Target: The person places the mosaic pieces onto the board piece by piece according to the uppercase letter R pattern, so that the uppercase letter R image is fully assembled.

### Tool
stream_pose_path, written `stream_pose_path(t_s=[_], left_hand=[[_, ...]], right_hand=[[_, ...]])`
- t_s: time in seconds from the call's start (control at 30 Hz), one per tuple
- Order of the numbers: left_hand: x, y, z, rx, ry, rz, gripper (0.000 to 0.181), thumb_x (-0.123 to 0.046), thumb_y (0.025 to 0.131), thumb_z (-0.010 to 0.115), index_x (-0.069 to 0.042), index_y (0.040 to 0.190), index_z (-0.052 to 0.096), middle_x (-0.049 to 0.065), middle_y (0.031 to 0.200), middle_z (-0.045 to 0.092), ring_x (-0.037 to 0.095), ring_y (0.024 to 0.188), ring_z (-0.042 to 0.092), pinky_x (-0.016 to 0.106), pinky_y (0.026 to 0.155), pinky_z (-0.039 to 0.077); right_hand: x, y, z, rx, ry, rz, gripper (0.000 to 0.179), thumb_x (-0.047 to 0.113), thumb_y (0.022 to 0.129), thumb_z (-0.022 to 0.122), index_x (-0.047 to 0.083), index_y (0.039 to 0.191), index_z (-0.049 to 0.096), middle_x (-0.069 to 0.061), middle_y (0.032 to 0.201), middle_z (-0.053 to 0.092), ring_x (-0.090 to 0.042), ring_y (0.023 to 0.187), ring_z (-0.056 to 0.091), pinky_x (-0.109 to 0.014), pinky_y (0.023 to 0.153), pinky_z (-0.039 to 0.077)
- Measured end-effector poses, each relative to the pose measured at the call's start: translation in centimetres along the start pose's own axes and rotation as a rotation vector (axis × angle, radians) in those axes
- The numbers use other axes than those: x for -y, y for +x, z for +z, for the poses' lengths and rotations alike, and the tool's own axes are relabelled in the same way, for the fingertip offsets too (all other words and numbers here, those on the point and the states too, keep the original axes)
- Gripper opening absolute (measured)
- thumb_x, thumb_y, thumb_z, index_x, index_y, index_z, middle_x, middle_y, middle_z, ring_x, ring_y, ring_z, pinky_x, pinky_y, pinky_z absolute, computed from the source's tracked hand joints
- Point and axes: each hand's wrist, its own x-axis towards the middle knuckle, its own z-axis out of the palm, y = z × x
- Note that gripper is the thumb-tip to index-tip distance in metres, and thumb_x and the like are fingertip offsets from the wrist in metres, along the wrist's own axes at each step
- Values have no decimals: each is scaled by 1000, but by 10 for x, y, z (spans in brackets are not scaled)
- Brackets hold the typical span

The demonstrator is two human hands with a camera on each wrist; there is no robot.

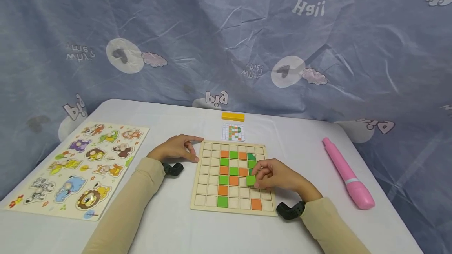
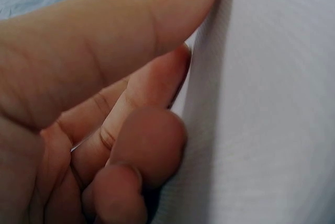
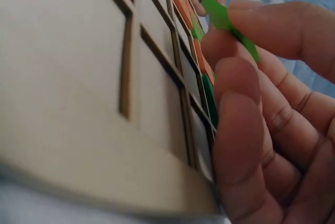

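Observation:
A wooden grid board (image 1: 244,204) lies on the white table, with orange and green square tiles in several of its cells. My right hand (image 1: 280,173) pinches a green square tile (image 1: 251,180) between thumb and fingers over the board's right part. In the right wrist view the held tile (image 3: 219,15) is tilted on edge, above the cells. A dark green tile (image 3: 210,100) sits in the grid beside those fingers. At the board's upper left, my left hand (image 1: 177,147) touches the edge with index finger and thumb; its other fingers bend loosely, holding nothing.
A small pattern card (image 1: 234,132) and a yellow block (image 1: 233,117) lie behind the board. To the left is an animal puzzle board (image 1: 118,156). A pink rod-shaped object (image 1: 340,164) with a thick end lies at right. A printed cloth (image 1: 212,50) hangs behind the table.

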Motion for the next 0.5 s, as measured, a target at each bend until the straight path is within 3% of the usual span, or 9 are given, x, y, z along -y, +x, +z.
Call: stream_pose_path(t_s=[0.2,0.5], left_hand=[[2,2,0,4,-13,4,89,-18,81,95,-7,160,54,0,87,75,18,84,57,38,92,40],[4,3,0,9,-10,10,89,-19,81,95,-6,159,54,0,87,75,18,83,56,36,89,41]], right_hand=[[4,-2,7,50,-65,-52,25,1,89,79,-10,109,68,0,84,73,-5,68,59,-22,66,49],[10,-1,18,68,-190,-46,22,7,86,86,-1,102,73,4,81,73,-5,65,56,-20,63,46]])
